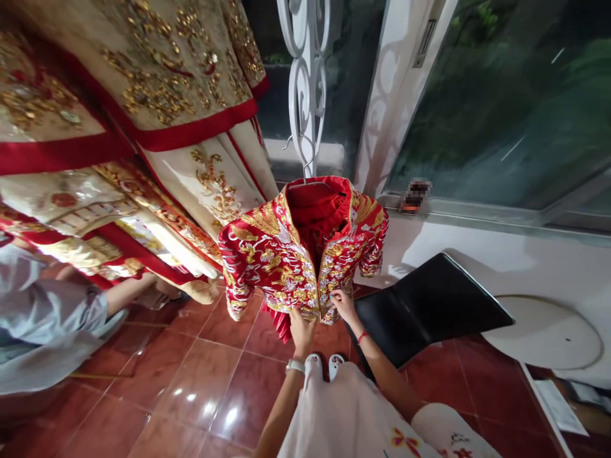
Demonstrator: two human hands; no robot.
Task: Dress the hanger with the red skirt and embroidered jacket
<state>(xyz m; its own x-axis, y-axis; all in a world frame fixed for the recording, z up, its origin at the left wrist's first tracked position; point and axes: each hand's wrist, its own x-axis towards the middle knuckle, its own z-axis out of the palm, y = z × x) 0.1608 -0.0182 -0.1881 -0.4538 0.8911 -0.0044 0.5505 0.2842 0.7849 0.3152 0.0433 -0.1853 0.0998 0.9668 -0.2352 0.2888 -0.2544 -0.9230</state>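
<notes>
A red jacket (281, 254) with gold and silver embroidery hangs on a hanger (303, 166) from a white scrolled metal stand (305, 76). A red pleated skirt shows under its hem. My left hand (301, 331), a watch on its wrist, grips the lower front hem of the jacket at the left side of the opening. My right hand (342, 304), a red band on its wrist, pinches the hem on the right side of the opening. Both hands are closed on the fabric.
Cream and red embroidered garments (143, 127) hang at the left. Another person in a grey sleeve (57, 318) crouches at the far left. A black chair (424, 305) stands right of my hands. A window and a white ledge (501, 254) lie behind; red floor tiles lie below.
</notes>
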